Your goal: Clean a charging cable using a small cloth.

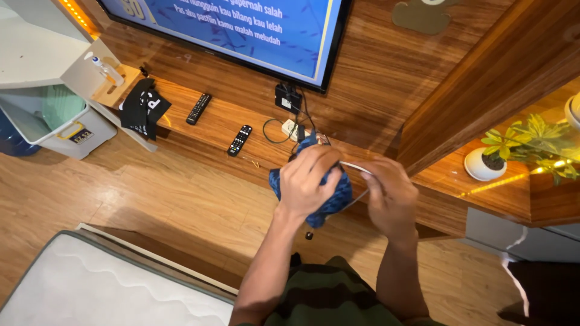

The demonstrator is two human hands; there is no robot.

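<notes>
My left hand [307,181] grips a blue patterned cloth object [334,202], bunched up in front of my chest. Just to the right of it, my right hand [391,199] pinches a thin white cord or wire [353,165] that runs from the top of the cloth object. A second thin strand [357,198] leads from the cloth to the same hand. Both hands are close together, above the wooden floor and in front of a low wooden shelf [217,124].
Two black remotes [198,108] [239,139] and a black cloth [142,107] lie on the shelf under a wall screen [241,30]. A plug and cable [289,128] sit behind the hands. Potted plant [489,158] right, plastic bin [54,118] left, mattress [103,284] lower left.
</notes>
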